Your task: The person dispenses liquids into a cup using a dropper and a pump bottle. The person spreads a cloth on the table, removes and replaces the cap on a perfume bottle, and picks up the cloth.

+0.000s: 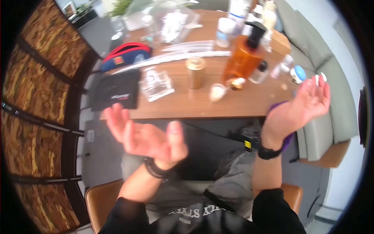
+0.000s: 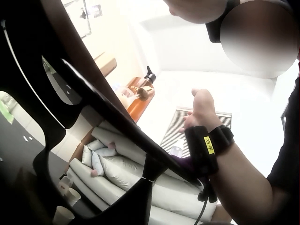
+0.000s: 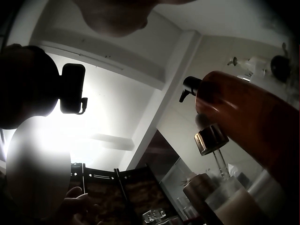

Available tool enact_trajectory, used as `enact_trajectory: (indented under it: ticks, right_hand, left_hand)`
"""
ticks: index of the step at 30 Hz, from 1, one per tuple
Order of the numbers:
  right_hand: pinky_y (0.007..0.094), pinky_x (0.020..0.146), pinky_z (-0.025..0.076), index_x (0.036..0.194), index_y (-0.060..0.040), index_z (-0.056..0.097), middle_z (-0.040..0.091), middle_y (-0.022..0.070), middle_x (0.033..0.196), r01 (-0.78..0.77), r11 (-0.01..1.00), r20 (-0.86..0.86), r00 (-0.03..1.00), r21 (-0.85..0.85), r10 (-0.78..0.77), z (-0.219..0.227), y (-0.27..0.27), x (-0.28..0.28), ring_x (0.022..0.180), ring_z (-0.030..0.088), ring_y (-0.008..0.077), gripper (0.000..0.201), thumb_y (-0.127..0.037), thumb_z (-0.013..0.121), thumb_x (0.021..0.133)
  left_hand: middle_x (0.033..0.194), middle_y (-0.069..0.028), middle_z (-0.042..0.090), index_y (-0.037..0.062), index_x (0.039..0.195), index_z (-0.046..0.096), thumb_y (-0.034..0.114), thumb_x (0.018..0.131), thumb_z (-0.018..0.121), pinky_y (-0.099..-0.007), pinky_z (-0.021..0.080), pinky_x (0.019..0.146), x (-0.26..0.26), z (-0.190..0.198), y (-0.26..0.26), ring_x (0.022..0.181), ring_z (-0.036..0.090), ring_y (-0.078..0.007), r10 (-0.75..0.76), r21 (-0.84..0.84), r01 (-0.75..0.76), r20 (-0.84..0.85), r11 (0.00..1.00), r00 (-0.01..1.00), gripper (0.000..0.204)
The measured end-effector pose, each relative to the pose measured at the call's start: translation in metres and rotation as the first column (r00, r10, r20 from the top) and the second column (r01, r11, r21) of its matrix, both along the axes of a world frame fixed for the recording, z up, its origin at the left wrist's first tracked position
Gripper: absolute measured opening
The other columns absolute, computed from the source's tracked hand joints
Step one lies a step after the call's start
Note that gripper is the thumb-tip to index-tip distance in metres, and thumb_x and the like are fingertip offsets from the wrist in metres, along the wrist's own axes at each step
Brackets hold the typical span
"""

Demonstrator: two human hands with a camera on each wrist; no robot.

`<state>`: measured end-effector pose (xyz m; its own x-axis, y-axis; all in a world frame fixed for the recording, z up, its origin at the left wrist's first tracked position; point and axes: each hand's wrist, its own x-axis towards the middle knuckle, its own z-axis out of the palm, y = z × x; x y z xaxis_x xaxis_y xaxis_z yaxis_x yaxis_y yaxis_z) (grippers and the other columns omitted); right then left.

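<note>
My left hand (image 1: 150, 140) is held up before the table's front edge, fingers loosely bent, thumb apart, with nothing in it. To the right, my right hand (image 1: 298, 109) is raised palm up over the table's right end, its fingers relaxed and no object in the palm. A small jar with a blue lid (image 1: 299, 73) stands just beyond it. On the table between the hands are an amber pump bottle (image 1: 243, 56), a small pale cup (image 1: 217, 93) and a gold-capped bottle (image 1: 195, 73). The right wrist view shows a dropper with a gold collar (image 3: 212, 139) by the amber bottle.
Left on the wooden table (image 1: 187, 105) lie a black pouch (image 1: 115, 89), a clear plastic packet (image 1: 156, 84) and a red-and-blue case (image 1: 126, 56). Plastic bags (image 1: 171, 25) and several bottles crowd the back. A grey-green sofa (image 1: 337, 93) is at right, a folding screen (image 1: 37, 124) at left.
</note>
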<state>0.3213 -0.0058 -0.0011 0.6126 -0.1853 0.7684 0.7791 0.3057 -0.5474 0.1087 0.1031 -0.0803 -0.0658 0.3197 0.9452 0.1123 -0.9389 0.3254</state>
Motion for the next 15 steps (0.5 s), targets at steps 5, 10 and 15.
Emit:
enact_trajectory:
  ticks: [5, 10, 15]
  right_hand:
    - [0.0391, 0.113, 0.04, 0.141, 0.0037, 0.04, 0.048, 0.0203, 0.144, -0.081, 0.984, 0.013, 0.996, -0.157, 0.084, 0.002, 0.004, -0.007, 0.134, 0.048, 0.0277, 0.045, -0.003, 0.062, 0.102]
    - [0.0393, 0.113, 0.043, 0.135, 0.0003, 0.051, 0.056, 0.0146, 0.137, -0.219, 0.92, -0.051, 0.976, -0.324, 0.214, -0.003, 0.004, 0.0, 0.132, 0.052, 0.0231, 0.037, -0.002, 0.063, 0.1]
    - [0.0387, 0.112, 0.045, 0.135, 0.0018, 0.053, 0.058, 0.0154, 0.136, -0.433, 0.788, -0.191, 0.901, -0.437, 0.389, -0.003, 0.001, 0.009, 0.131, 0.056, 0.0238, 0.038, -0.002, 0.065, 0.099]
  left_hand:
    - [0.167, -0.0286, 0.015, 0.006, 0.152, 0.027, 0.016, 0.085, 0.073, -0.0524, 0.021, 0.123, 0.0, -0.004, 0.005, 0.151, 0.027, -0.0416, -0.033, -0.042, 0.032, -0.022, 0.999, 0.999, 0.081]
    - [0.164, -0.0312, 0.017, 0.0046, 0.147, 0.032, 0.01, 0.081, 0.077, -0.0588, 0.02, 0.123, 0.007, -0.007, 0.008, 0.151, 0.024, -0.0457, -0.095, -0.098, 0.102, 0.074, 0.99, 0.993, 0.08]
    - [0.164, -0.0302, 0.018, 0.0055, 0.146, 0.034, 0.008, 0.08, 0.077, -0.0588, 0.021, 0.122, 0.005, -0.004, 0.01, 0.15, 0.026, -0.0454, -0.103, -0.103, 0.11, 0.063, 0.989, 0.993, 0.079]
